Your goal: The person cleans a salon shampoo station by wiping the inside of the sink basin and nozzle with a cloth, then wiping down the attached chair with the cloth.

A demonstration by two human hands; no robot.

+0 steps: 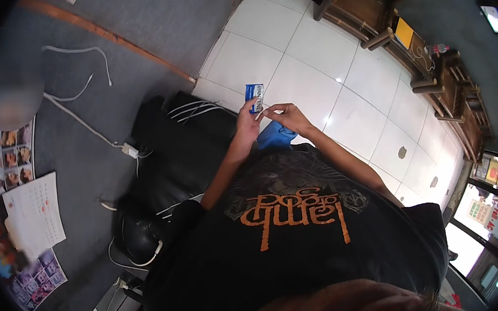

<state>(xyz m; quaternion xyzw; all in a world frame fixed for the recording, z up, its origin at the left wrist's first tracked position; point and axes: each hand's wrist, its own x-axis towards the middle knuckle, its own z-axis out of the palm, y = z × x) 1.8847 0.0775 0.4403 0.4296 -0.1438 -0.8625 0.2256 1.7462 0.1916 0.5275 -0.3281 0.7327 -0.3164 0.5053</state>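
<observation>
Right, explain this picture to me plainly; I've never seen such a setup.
No machine here, just a person's two bare hands. The single picture comes from a camera on that person's head, looking forward and down past their black shirt. The left hand holds a small blue-and-white packet. The right hand is close beside it; whether it grips anything is too small to tell. Pale cables lie across a black surface at left; beyond is white tiled floor.

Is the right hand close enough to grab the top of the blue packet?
Probably yes: the right hand is just beside the left hand, which holds the blue packet, and the packet's top pokes out with nothing seen covering it.
</observation>
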